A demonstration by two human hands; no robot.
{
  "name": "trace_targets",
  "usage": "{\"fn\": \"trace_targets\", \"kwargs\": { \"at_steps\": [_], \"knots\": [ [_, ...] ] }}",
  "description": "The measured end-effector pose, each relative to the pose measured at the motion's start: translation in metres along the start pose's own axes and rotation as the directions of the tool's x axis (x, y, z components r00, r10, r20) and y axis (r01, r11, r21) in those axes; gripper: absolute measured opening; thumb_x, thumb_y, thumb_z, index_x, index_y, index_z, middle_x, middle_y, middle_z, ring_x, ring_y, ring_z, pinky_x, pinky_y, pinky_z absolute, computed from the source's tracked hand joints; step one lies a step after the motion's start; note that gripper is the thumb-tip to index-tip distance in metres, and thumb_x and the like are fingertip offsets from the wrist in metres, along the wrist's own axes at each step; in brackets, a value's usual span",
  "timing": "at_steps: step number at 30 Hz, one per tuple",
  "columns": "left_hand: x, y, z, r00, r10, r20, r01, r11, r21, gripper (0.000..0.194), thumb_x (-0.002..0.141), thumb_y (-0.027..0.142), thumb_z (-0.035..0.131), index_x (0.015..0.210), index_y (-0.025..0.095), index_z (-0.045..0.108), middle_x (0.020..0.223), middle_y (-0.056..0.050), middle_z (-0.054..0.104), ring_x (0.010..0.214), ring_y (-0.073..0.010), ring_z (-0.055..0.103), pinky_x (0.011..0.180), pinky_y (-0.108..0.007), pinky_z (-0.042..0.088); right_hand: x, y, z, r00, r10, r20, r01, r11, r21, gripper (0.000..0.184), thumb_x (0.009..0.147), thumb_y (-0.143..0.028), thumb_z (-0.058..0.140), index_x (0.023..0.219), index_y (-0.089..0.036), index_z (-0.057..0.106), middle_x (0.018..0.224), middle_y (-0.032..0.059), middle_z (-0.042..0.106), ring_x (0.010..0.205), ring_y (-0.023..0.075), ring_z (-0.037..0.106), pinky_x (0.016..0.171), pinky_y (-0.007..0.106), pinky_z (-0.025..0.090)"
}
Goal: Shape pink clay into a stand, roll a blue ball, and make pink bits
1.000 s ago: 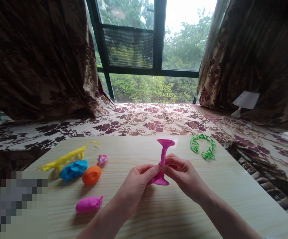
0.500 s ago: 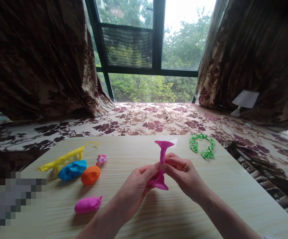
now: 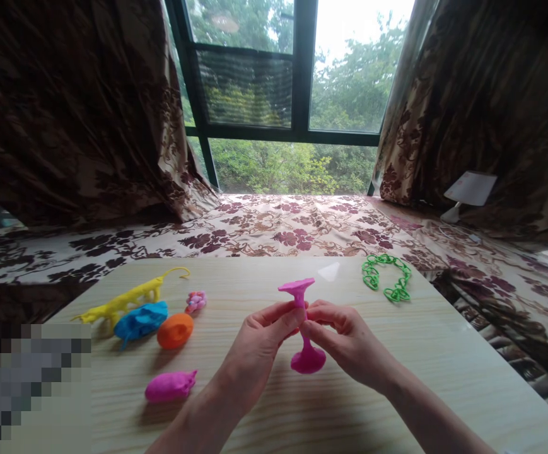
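Between my two hands is a pink clay piece (image 3: pixel 308 359), a thin stem with a flared disc at the top and another at the bottom. It stands nearly upright above the table. My left hand (image 3: pixel 268 337) pinches the upper stem between thumb and fingers, just below the top disc. My right hand (image 3: pixel 344 334) pinches the stem at about its middle, close beside the left fingertips. Parts of the stem are hidden behind the fingers. A separate pink clay lump (image 3: pixel 169 386) lies to the left of my left forearm.
On the pale wooden table (image 3: pixel 396 391) sit a yellow clay figure (image 3: pixel 125 301), a blue lump (image 3: pixel 141 321), an orange lump (image 3: pixel 175 331) and a small cluster of pinkish beads (image 3: pixel 195 301). A green linked chain (image 3: pixel 387 261) lies at the back right. A white lamp (image 3: pixel 471 188) stands beyond.
The pink clay piece has turned and shifted slightly left and down, so its lower disc now shows its broad face. My left fingers have moved higher on the stem.
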State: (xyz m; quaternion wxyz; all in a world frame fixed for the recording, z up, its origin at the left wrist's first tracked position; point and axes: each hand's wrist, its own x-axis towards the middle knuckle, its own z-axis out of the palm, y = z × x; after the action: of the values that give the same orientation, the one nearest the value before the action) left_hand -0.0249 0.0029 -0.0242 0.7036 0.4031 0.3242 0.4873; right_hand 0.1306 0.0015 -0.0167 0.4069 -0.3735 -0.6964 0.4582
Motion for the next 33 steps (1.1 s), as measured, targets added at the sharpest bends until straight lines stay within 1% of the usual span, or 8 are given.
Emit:
{"fn": "trace_targets", "kwargs": {
  "at_steps": [9, 14, 17, 19, 21, 26, 28, 33],
  "knots": [
    [-0.001, 0.005, 0.005, 0.999, 0.024, 0.028, -0.024, 0.999, 0.02, 0.023, 0.082, 0.027, 0.053, 0.098, 0.019, 0.067, 0.088, -0.006, 0.069, 0.085, -0.0153, 0.057, 0.083, -0.03, 0.039, -0.001, 0.001, 0.003, 0.999, 0.048, -0.009, -0.048, 0.998, 0.029, 0.027, 0.085, -0.037, 0.05, 0.081, -0.015, 0.065, 0.077, 0.0015, 0.059, 0.072, 0.0129, 0.053, 0.064, 0.024, 0.042],
    [0.0, 0.005, 0.002, 0.997, 0.053, -0.053, -0.047, 0.992, 0.119, 0.023, 0.077, 0.029, 0.059, 0.096, 0.018, 0.068, 0.08, -0.004, 0.068, 0.082, -0.0143, 0.056, 0.081, -0.028, 0.041, 0.0, 0.001, -0.001, 1.0, 0.013, 0.019, -0.011, 0.997, -0.076, 0.025, 0.085, -0.035, 0.049, 0.081, -0.016, 0.066, 0.079, 0.0025, 0.061, 0.075, 0.0144, 0.057, 0.068, 0.026, 0.044],
    [0.001, 0.004, -0.002, 0.986, 0.11, -0.126, -0.073, 0.961, 0.268, 0.029, 0.075, 0.031, 0.062, 0.1, 0.019, 0.066, 0.069, -0.001, 0.064, 0.068, -0.011, 0.054, 0.065, -0.022, 0.042, 0.001, -0.001, -0.007, 0.963, -0.153, -0.221, 0.097, 0.965, -0.245, 0.017, 0.083, -0.028, 0.054, 0.092, -0.019, 0.065, 0.09, 0.004, 0.061, 0.087, 0.0167, 0.056, 0.079, 0.029, 0.043],
    [0.0, 0.003, -0.002, 0.988, 0.119, -0.101, -0.075, 0.929, 0.362, 0.033, 0.076, 0.034, 0.06, 0.105, 0.02, 0.064, 0.064, 0.001, 0.059, 0.056, -0.0086, 0.048, 0.051, -0.02, 0.037, 0.001, -0.003, -0.011, 0.876, -0.285, -0.389, 0.167, 0.936, -0.312, 0.017, 0.083, -0.024, 0.055, 0.096, -0.02, 0.065, 0.097, 0.005, 0.06, 0.095, 0.0177, 0.054, 0.084, 0.031, 0.041],
    [-0.001, 0.003, 0.001, 0.989, 0.144, -0.023, -0.118, 0.886, 0.449, 0.032, 0.077, 0.035, 0.058, 0.105, 0.021, 0.064, 0.071, -0.001, 0.06, 0.058, -0.0098, 0.049, 0.051, -0.021, 0.037, 0.001, -0.007, -0.013, 0.845, -0.32, -0.429, 0.219, 0.938, -0.269, 0.016, 0.084, -0.023, 0.054, 0.095, -0.021, 0.065, 0.1, 0.0052, 0.058, 0.097, 0.0178, 0.053, 0.084, 0.031, 0.042],
    [-0.007, 0.006, 0.014, 0.965, 0.237, 0.115, -0.259, 0.771, 0.582, 0.023, 0.078, 0.027, 0.057, 0.098, 0.022, 0.067, 0.087, -0.004, 0.061, 0.083, -0.0176, 0.054, 0.076, -0.028, 0.041, 0.0, -0.013, -0.012, 0.971, -0.127, -0.203, 0.133, 0.991, 0.016, 0.021, 0.086, -0.029, 0.05, 0.097, -0.022, 0.067, 0.109, 0.0059, 0.058, 0.105, 0.0199, 0.052, 0.089, 0.035, 0.043],
    [-0.009, 0.006, 0.017, 0.965, 0.234, 0.12, -0.26, 0.774, 0.577, 0.024, 0.078, 0.027, 0.056, 0.099, 0.023, 0.067, 0.088, -0.004, 0.061, 0.082, -0.018, 0.054, 0.075, -0.028, 0.041, 0.0, -0.013, -0.011, 0.983, -0.093, -0.156, 0.104, 0.993, 0.062, 0.023, 0.087, -0.031, 0.049, 0.098, -0.022, 0.067, 0.111, 0.0061, 0.058, 0.107, 0.0206, 0.051, 0.092, 0.037, 0.042],
    [-0.01, 0.007, 0.019, 0.96, 0.261, 0.103, -0.273, 0.786, 0.554, 0.024, 0.078, 0.026, 0.056, 0.099, 0.024, 0.067, 0.095, -0.003, 0.062, 0.088, -0.0192, 0.054, 0.081, -0.029, 0.041, 0.0, -0.007, -0.004, 0.983, -0.074, -0.166, 0.09, 0.992, 0.093, 0.023, 0.085, -0.032, 0.051, 0.101, -0.022, 0.066, 0.109, 0.0052, 0.062, 0.109, 0.0198, 0.05, 0.096, 0.037, 0.039]
  ]
}}
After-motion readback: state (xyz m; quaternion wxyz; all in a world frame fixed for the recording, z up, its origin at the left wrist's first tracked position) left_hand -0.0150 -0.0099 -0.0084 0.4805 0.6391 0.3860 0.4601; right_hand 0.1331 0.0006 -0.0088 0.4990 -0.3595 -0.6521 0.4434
